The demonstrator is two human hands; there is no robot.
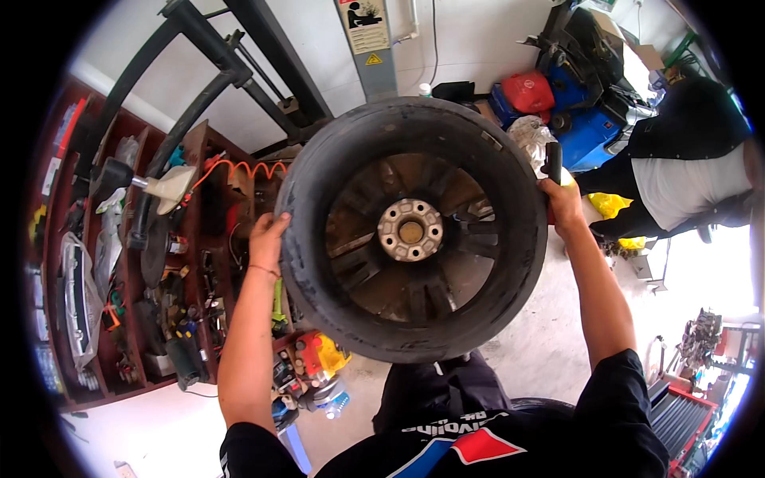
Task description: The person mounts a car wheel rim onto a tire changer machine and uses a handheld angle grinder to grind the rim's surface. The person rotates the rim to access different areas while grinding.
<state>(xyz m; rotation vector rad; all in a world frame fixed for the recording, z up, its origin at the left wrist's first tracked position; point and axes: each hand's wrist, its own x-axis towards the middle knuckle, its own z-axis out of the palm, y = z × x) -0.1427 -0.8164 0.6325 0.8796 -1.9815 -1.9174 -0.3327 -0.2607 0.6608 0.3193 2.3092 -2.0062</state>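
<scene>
A car wheel [311, 263], a black tyre on a rim, is held up in front of me between my hands. Its inner side faces me, with a pale hub pad [410, 230] and several bolt holes in the middle; the spokes look brown and dirty. My left hand [266, 240] grips the tyre's left edge, fingertips on the rubber. On the opposite edge my right hand [564, 205] is closed, its fingers partly hidden. A black handle [553, 162] sticks up right beside that hand; whether I hold it too is unclear.
Red-brown shelves [127, 319] full of tools line the left, under a black machine arm [209, 46]. A grey post [374, 76] stands behind the wheel. At right are another person [689, 171], blue equipment [594, 127] and a red tool cart [684, 414]. A red-yellow tool [320, 354] sits below left.
</scene>
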